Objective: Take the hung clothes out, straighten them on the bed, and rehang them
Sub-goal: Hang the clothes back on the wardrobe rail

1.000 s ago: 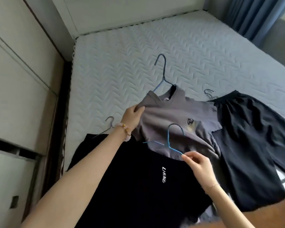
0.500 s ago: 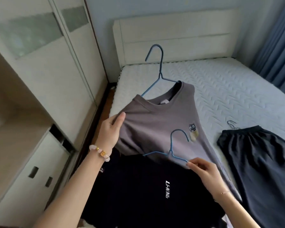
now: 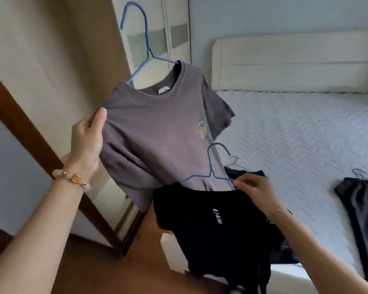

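**Two T-shirts Held on Hangers Beside the Bed**

The grip of the left hand (image 3: 87,141) is clamped on one shoulder of the grey T-shirt (image 3: 157,141), with the thumb on the front of the fabric. The grip of the right hand (image 3: 255,187) pinches one arm of the small blue hanger (image 3: 209,166) at the top edge of the black T-shirt (image 3: 217,230). The grey T-shirt hangs tilted on the large blue hanger (image 3: 145,39), raised in the air in front of the wardrobe (image 3: 176,22). The black T-shirt hangs below it, beside the edge of the bed (image 3: 295,134). Dark trousers (image 3: 361,209) lie on the mattress, well apart. A beaded bracelet (image 3: 72,178) sits on the left wrist.
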`<state>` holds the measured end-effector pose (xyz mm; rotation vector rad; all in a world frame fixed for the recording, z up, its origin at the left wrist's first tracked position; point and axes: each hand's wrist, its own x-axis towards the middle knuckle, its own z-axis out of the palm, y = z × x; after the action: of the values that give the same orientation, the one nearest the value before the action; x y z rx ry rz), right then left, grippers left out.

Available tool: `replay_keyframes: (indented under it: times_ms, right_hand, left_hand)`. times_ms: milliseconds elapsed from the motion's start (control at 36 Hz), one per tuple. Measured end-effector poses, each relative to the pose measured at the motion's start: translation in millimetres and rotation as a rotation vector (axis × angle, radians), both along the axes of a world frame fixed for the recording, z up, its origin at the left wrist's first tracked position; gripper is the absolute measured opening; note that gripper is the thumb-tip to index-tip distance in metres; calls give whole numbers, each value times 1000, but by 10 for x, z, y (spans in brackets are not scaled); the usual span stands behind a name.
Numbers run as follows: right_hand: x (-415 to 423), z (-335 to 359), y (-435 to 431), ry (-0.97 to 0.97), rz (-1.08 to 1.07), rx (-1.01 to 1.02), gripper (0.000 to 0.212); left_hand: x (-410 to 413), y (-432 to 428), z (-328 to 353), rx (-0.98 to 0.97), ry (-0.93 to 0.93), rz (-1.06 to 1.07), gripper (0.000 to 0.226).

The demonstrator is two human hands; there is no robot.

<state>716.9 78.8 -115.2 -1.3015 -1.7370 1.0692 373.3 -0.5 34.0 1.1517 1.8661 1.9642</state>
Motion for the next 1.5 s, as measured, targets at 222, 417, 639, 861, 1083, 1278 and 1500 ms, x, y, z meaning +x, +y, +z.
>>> replay_keyframes:
  times_ms: [222,417,639,861,1083,1278,1500]
  right_hand:
    - [-637,216,-178,45,137,17,10]
    - [-1009,253,28,106,206,-21,16]
    - [-1294,410,457,189,175,-48,12]
    - [-1605,714,929,225,270,-92,10]
    - [-2101,907,1275,315,306,-130,12]
    - [-2624,977,1548,415,339,-392,12]
    - [-3690,682,1976,386,376,-339,23]
  left_hand:
    - [-526,-793,0,36,44,232,36]
    - [-716,-1259,-64,-76,67,434,36]
    - [-728,-1256,-150,-117,32,559,32]
    - [-684,-1009,-318,-125,-72,615,32]
    - [-953,-756,-157,-25,-210,633,32]
    - [-1327,-270,-126,63,-271,563,11]
    - [-2103,401,-211,14,-313,423,19]
